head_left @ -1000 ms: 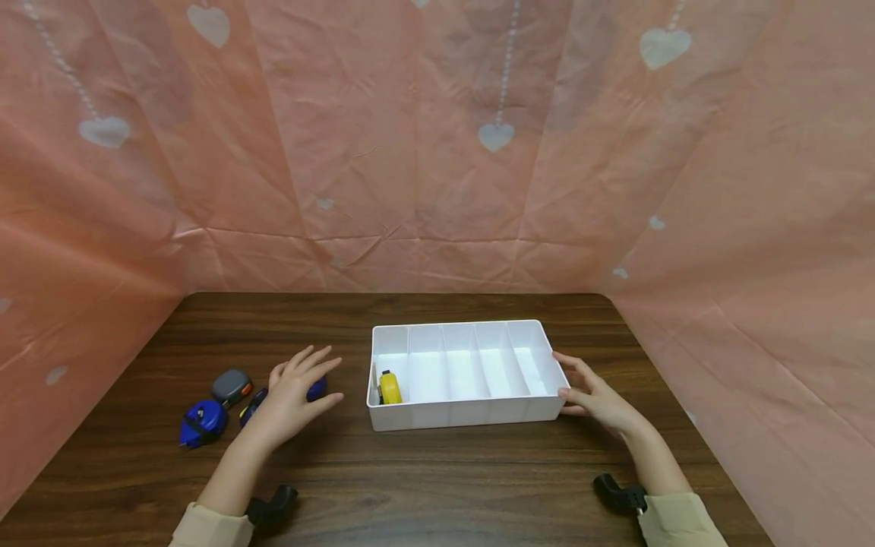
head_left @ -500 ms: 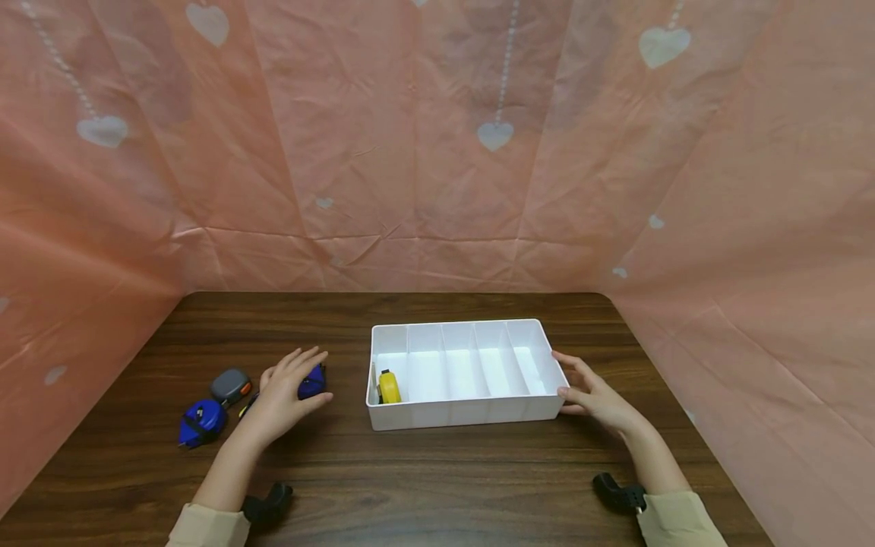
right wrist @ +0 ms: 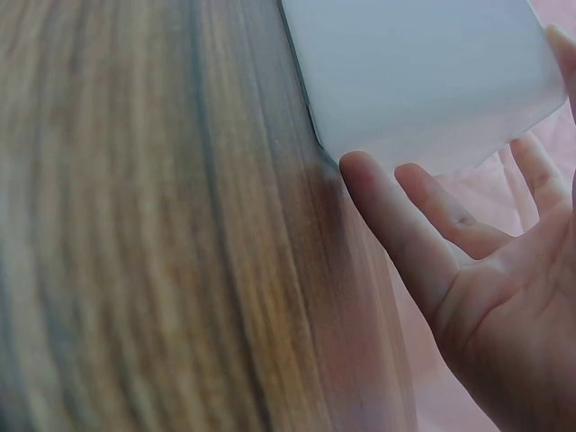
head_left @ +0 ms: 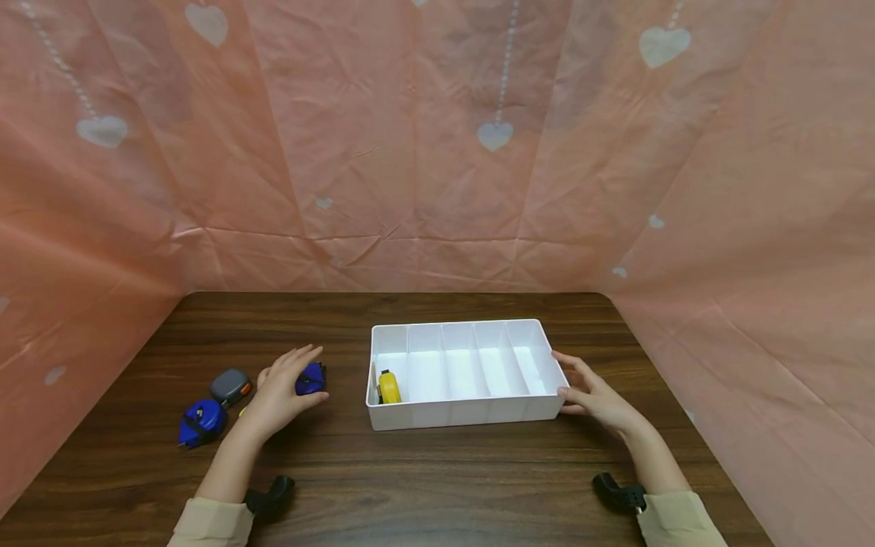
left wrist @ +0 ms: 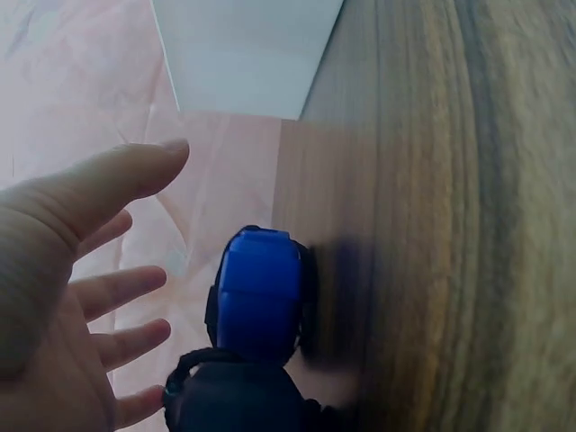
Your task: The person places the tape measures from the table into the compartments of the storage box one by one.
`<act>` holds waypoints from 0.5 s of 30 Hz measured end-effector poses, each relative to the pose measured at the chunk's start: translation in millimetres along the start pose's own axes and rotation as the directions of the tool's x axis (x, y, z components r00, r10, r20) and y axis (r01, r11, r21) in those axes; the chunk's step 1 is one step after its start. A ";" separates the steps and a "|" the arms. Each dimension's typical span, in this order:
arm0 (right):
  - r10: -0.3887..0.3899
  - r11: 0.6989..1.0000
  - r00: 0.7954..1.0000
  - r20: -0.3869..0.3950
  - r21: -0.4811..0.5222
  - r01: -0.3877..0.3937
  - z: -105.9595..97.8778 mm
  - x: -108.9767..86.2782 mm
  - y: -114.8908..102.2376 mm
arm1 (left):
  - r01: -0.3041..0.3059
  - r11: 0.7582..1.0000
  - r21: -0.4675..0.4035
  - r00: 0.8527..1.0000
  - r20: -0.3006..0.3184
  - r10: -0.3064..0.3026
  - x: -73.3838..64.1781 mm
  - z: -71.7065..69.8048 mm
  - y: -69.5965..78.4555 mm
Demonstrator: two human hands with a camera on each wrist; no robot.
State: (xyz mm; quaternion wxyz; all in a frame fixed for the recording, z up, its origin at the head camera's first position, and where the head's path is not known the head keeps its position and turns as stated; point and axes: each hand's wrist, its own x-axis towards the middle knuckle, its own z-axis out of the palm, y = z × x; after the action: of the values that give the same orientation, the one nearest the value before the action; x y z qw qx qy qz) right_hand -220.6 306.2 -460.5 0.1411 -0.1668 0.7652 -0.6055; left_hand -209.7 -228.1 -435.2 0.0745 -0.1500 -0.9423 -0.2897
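Currently, a blue tape measure (head_left: pixel 311 378) is sitting on the counter (head_left: pixel 437 486) just beside the left hand (head_left: pixel 280 395), whose spread fingers are holding nothing. The right hand (head_left: pixel 596 393) is resting lightly bent, parted fingers against the white compartment box's (head_left: pixel 465 414) right end.

White divided box (head_left: pixel 465 414), upright; blue tape measure (head_left: pixel 311 378) near its left end

Your head view is evenly lit and crisp, with faint sheen along the near desk (head_left: pixel 437 486); both your wrist views look hazy and soft
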 end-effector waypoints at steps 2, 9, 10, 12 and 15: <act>0.000 1.000 1.000 0.000 0.002 0.000 0.1 -0.3 -0.3 | 0.010 1.000 -0.002 1.000 0.005 -0.010 0.1 -0.2 -1.8; 0.005 1.000 1.000 -0.002 0.006 -0.005 -0.8 -0.2 0.4 | 0.032 0.999 -0.003 0.999 0.020 -0.031 0.6 1.6 -9.7; 0.003 1.000 1.000 0.001 0.005 -0.003 -1.0 -0.2 0.6 | 0.035 0.999 -0.001 0.999 0.020 -0.035 0.6 1.9 -10.8; 0.006 1.000 1.000 -0.002 0.005 -0.006 -0.9 -0.4 0.8 | 0.039 0.999 -0.001 0.999 0.022 -0.039 0.7 2.6 -12.5; 0.003 1.000 1.000 -0.002 0.005 -0.003 -0.9 -0.8 0.9 | 0.046 0.999 -0.005 0.999 0.026 -0.046 1.3 2.8 -14.0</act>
State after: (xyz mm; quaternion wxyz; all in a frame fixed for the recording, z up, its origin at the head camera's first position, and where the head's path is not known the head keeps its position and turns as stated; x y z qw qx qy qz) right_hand -220.3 307.5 -461.1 0.1417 -0.1645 0.7642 -0.6073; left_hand -215.6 -237.2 -444.5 0.0549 -0.1322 -0.9457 -0.2918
